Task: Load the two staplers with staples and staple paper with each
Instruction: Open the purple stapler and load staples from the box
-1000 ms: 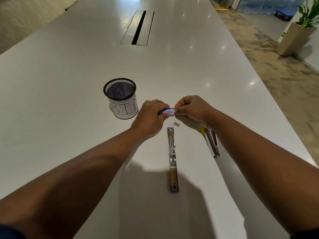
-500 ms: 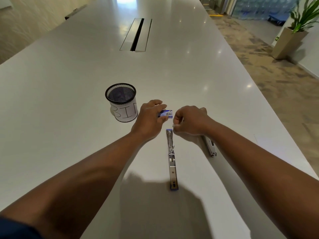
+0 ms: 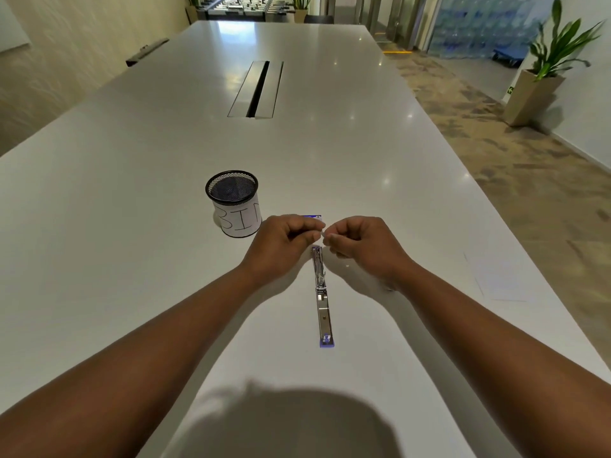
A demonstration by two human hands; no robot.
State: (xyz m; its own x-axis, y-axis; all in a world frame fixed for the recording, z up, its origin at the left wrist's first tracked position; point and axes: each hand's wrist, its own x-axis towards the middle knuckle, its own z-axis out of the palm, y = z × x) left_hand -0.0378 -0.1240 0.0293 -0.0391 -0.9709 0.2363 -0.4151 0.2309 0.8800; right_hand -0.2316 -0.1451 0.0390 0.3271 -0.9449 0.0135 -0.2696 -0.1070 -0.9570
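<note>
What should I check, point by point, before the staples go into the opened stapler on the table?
1. Long silver metal stapler lies opened flat, channel up: ok.
2. Small pale strip of staples is pinched between left hand and right hand: ok.
3. Strip is whole and turned the correct way: cannot tell, too small.
4. Strip is above the stapler's far end: ok.
5. Small blue and white staple box is put down behind the left hand: ok.
6. Second stapler is ready beside: cannot tell, hidden under the right arm.
</note>
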